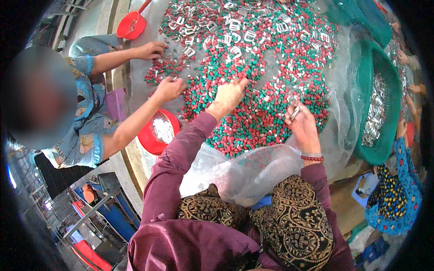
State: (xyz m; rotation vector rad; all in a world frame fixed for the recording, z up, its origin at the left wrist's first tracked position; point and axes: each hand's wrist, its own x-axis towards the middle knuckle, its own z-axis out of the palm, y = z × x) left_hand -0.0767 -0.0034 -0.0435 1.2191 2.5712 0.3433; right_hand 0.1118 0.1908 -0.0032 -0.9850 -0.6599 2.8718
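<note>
A wide heap of small red and green pebble-like pieces (235,122) lies on a translucent plastic sheet (212,174) before me. Mixed through it are silvery metal parts, among them flat frame-shaped pieces (234,25) toward the far side. My left hand (227,97) reaches into the middle of the heap, its fingers drawn together at the tips; whatever they pinch is too small to name. Palm up over the heap's right part, my right hand (304,124) holds a few small silvery metal pieces (295,112) between thumb and curled fingers. A red bead bracelet circles that wrist.
At the left, a co-worker's two hands (171,89) work at the heap's edge, beside a red bowl (145,140) of silvery pieces. A red dipper (132,25) stands farther back. A green basket (389,135) with metal parts is on the right, with more people beyond.
</note>
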